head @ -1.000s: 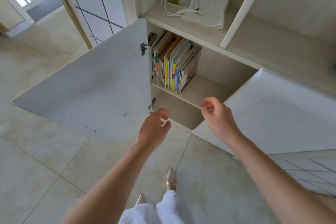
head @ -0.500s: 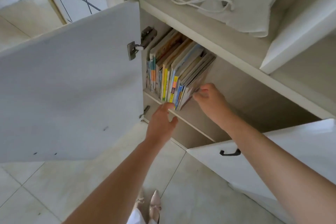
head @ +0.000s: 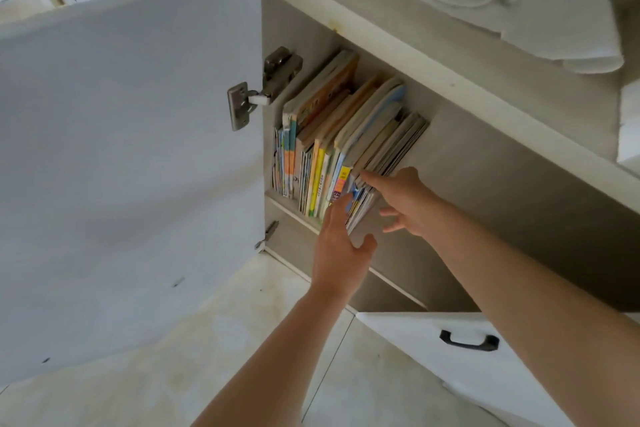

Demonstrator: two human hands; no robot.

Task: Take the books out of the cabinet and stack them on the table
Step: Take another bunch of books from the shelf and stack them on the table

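Both hands reach the books (head: 332, 146), leaning upright on the cabinet's (head: 485, 163) upper shelf. Left hand (head: 341, 246) spread wide against the spines, right hand (head: 403, 201) open on the outermost cover. I should clamp a small bunch between both palms and slide it out level.

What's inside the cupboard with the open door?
A row of books stands leaning on the shelf, both hands reaching in. The lower shelf is mostly hidden by the arms and the other door.

I get soft, even daylight here — brightest at the upper left, where the view blows out white. My wide lens bows the cabinet door (head: 131, 163) and shelf edges, and the cabinet's interior behind the books (head: 346, 135) sits in mild shade.
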